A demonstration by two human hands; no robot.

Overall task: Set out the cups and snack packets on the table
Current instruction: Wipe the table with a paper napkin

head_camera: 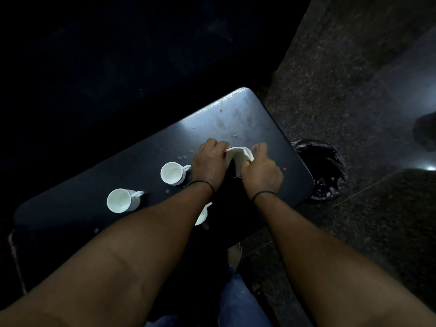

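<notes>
Two white cups stand upright on the dark table (236,119): one cup (173,173) just left of my left hand, another cup (121,200) further left. A third white cup (203,214) shows partly under my left forearm. My left hand (208,162) and my right hand (262,169) both grip a white object (239,156) between them above the table's middle; it looks like a white packet or wrapper, but dim light hides what it is. A dark shape lies beneath it.
A bin lined with a black bag (323,168) stands on the speckled floor by the table's right edge. A bare foot (234,254) and blue trousers show below the table's near edge. The far side is in darkness.
</notes>
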